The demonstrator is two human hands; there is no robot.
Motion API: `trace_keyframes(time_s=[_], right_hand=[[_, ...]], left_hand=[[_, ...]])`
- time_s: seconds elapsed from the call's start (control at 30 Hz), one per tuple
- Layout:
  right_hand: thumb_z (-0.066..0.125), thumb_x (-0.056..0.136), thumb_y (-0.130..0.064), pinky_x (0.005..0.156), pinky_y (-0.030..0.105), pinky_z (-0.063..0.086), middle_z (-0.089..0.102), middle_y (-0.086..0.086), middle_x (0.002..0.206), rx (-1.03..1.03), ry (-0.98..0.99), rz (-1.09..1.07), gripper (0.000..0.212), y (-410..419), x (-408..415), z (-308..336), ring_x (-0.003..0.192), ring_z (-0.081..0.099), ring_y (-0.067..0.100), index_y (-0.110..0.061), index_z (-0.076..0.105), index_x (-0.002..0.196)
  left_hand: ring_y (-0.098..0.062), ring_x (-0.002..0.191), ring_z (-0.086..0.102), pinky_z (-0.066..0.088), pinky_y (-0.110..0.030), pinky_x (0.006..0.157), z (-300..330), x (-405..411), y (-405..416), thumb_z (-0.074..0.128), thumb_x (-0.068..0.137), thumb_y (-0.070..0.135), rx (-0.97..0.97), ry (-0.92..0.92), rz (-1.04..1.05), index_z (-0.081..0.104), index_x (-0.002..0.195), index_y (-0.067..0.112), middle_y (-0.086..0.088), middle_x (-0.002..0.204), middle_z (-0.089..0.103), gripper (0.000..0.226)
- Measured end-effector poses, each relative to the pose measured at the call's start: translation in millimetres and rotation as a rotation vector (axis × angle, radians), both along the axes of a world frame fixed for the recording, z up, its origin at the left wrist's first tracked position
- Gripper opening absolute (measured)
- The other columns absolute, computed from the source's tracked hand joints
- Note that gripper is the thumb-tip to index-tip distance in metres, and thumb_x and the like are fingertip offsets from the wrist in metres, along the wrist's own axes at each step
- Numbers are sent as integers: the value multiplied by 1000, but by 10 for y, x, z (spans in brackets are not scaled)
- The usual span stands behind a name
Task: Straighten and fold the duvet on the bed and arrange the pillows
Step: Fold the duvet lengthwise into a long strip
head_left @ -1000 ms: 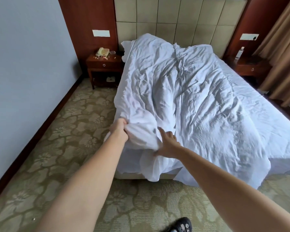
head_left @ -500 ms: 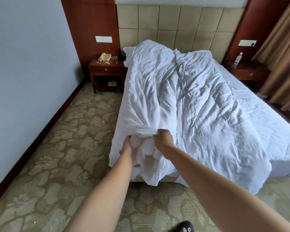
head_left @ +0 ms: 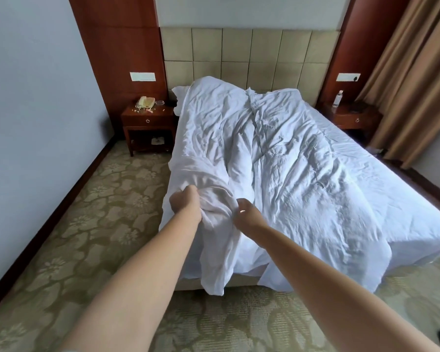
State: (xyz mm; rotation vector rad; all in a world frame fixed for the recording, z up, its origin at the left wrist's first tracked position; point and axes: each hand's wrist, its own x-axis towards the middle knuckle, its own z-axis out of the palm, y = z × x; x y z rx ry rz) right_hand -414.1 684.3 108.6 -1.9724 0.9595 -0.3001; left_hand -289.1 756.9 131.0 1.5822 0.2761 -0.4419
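A crumpled white duvet (head_left: 302, 168) covers the bed (head_left: 417, 199) from the headboard to the foot, where a bunched corner hangs over the near left end. My left hand (head_left: 186, 204) grips that bunched corner of the duvet from the left. My right hand (head_left: 247, 212) holds the same bunch from the right, fingers curled into the fabric. A white pillow (head_left: 179, 97) peeks out at the head on the left; the rest of it is hidden under the duvet.
A wooden nightstand (head_left: 148, 123) with a phone stands left of the bed, another nightstand (head_left: 351, 118) with a water bottle on the right. Brown curtains (head_left: 412, 80) hang at the right. Patterned carpet (head_left: 99, 224) runs between the bed and the left wall.
I have stepped back from the bed. Both hands have lifted the bunched duvet corner higher and pulled it toward me; the right hand went from resting on the fabric to gripping it.
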Motion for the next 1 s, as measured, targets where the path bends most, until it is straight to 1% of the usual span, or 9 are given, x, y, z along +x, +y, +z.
trace_keyframes(time_s=[0.1, 0.2, 0.33, 0.43, 0.57, 0.67, 0.77, 0.87, 1.0], right_hand=[[52, 94, -35, 64, 24, 45, 61, 1, 101, 76, -119, 15, 29, -172, -42, 140, 76, 58, 16, -19, 56, 118], [57, 89, -24, 62, 32, 47, 58, 6, 96, -37, 7, 195, 32, -358, -207, 241, 77, 56, 22, -11, 51, 117], [58, 75, 4, 76, 39, 55, 37, 11, 139, 48, 28, 304, 87, -581, -402, 213, 113, 51, 27, -17, 17, 148], [66, 73, 1, 99, 39, 46, 8, -2, 154, 175, 72, 361, 115, -951, -618, 283, 137, 30, 27, -32, -12, 150], [83, 51, -28, 105, 35, 37, 28, -4, 151, 316, 105, 379, 143, -1527, -933, 351, 136, 33, 21, -37, -23, 146], [82, 55, -28, 101, 36, 35, 44, -16, 136, 485, 48, 409, 131, -1934, -1254, 379, 129, 41, 14, -42, -12, 146], [82, 56, -26, 103, 42, 41, 56, -13, 125, 628, -50, 430, 104, -2284, -1528, 396, 118, 52, 11, -37, 21, 139], [78, 50, -21, 82, 33, 52, 65, 1, 101, 479, -149, 282, 74, -2584, -1634, 260, 95, 62, 17, -16, 54, 119], [63, 75, -19, 81, 31, 53, 66, 6, 109, 350, -218, -114, 42, -2886, -1706, 6, 97, 62, 22, -16, 56, 116]], left_hand=[[-30, 101, 61, 51, -34, 87, 88, -146, -92, 47, 84, 20, 266, -173, -122, 64, 118, 13, -8, 117, 66, 39], [-31, 106, 61, 51, -38, 93, 158, -314, -299, 48, 84, 22, 444, -278, -293, 60, 126, 14, -8, 120, 64, 44], [-33, 103, 64, 52, -37, 89, 196, -514, -611, 49, 80, 21, 374, -282, -372, 60, 123, 5, -13, 116, 66, 47], [-30, 85, 66, 52, -31, 69, 320, -851, -1034, 51, 84, 24, 313, -350, -411, 68, 89, 0, -14, 92, 71, 29], [-16, 52, 45, 32, -24, 49, 471, -1304, -1640, 52, 86, 15, 184, -359, -485, 48, 51, 11, -2, 54, 50, 36], [-15, 48, 46, 33, -21, 46, 487, -1595, -2022, 51, 85, 10, 145, -309, -572, 47, 54, 13, 2, 42, 47, 32], [-16, 47, 45, 33, -20, 46, 439, -1856, -2321, 47, 87, 10, 125, -212, -600, 47, 58, 12, 6, 33, 45, 28], [-16, 45, 46, 34, -20, 46, 356, -2012, -2554, 42, 89, 17, 19, -68, -588, 48, 58, 15, 2, 41, 50, 32], [-17, 65, 55, 39, -20, 50, 168, -1985, -2748, 40, 92, 23, 108, -48, -549, 65, 82, 21, 2, 69, 62, 27]])
